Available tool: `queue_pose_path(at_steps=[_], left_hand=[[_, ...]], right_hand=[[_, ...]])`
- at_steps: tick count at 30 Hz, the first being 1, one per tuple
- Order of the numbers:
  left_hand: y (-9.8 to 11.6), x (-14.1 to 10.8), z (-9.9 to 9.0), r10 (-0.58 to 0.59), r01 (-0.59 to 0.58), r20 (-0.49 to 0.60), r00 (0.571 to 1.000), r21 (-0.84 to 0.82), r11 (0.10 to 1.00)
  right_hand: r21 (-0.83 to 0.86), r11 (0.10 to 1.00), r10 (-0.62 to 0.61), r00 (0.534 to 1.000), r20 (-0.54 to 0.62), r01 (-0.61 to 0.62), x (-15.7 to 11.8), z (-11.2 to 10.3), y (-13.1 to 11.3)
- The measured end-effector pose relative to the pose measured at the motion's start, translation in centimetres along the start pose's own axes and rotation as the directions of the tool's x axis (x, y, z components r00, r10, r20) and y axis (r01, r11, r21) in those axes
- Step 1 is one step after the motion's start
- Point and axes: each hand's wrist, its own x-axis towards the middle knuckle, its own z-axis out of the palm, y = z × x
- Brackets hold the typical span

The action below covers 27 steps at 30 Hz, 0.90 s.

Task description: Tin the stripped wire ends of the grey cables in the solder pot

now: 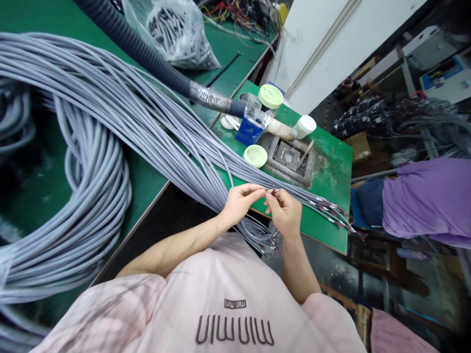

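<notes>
Left hand (238, 204): fingers pinched on thin wires (274, 190) | right hand (287, 214): likewise | grey cables (147, 142) lie across green counter (331, 162)

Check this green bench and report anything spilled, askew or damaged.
Two things stand out. The green tabletop is blotched with dark grime right of the square grey metal-looking frame, unlike its cleaner areas. The dark ribbed hose has a silver, tape-like wrap near its end, possibly a makeshift repair.

Coiled cables (97, 169) and green workbenches (333, 164) show a workshop.
</notes>
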Motion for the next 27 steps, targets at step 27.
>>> queue_pose_path(at_steps=[27], left_hand=[[-0.2, 2.7, -6.1, 0.521, -0.607, 0.500, 0.692, 0.793, 0.044]], right_hand=[[-0.709, 0.642, 0.025, 0.916, 0.399, 0.291, 17.9, 1.6, -0.8]])
